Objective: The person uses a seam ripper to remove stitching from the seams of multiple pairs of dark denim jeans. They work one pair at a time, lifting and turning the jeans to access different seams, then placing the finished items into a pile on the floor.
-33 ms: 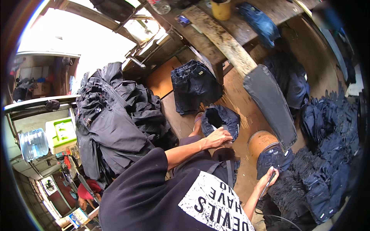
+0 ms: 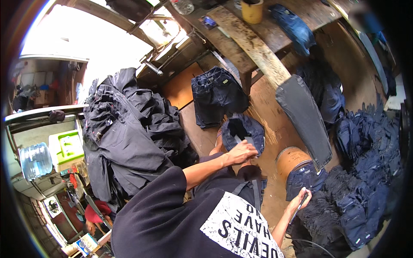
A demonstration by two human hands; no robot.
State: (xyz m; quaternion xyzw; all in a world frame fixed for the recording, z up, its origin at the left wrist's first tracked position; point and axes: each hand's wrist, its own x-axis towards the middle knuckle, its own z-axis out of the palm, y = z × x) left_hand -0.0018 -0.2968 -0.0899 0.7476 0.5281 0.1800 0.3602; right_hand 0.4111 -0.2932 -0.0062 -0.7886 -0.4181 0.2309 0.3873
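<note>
A: Where is the dark navy cloth garment with a round opening (image 2: 254,127)?
B: Near the middle of the scene, just under the person's left hand (image 2: 243,151), whose fingers curl down at its near rim. Their tips are hidden, so I cannot tell how far open they are or whether they grip it.
A: And the right hand (image 2: 298,200)?
B: Near and to the right, its fingers closed around a slim black-handled tool (image 2: 305,198) with a thin dark cord (image 2: 314,244). The tool's tip is hard to make out.
A: What else is partly lost?
B: The brown wooden desk (image 2: 323,16), far off, is cut by the upper edge, and a folded navy garment (image 2: 304,180) covers part of the orange-brown cylinder (image 2: 285,160).
A: Any change from the earlier frame?
B: The round opening shows wider now, and the left hand sits slightly farther left. The right hand's hold looks the same.
</note>
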